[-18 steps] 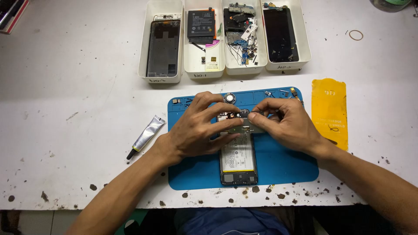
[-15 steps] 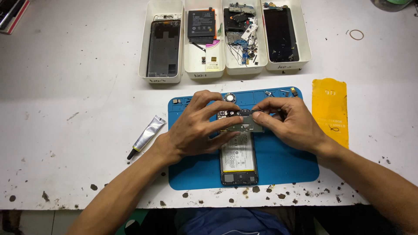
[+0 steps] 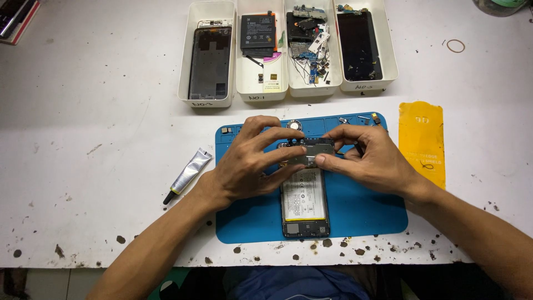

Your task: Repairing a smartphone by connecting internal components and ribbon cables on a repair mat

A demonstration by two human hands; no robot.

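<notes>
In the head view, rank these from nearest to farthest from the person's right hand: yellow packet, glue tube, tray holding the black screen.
From the right hand:
1. Yellow packet, just to its right on the table.
2. Tray holding the black screen, beyond it at the far edge.
3. Glue tube, past the left hand.

Single head-worn view, looking steeply down from the near edge of the white table; faces the far side, where four white trays lie along the top of frame; blue mat at centre, close range; no second view shares coverage.
</notes>
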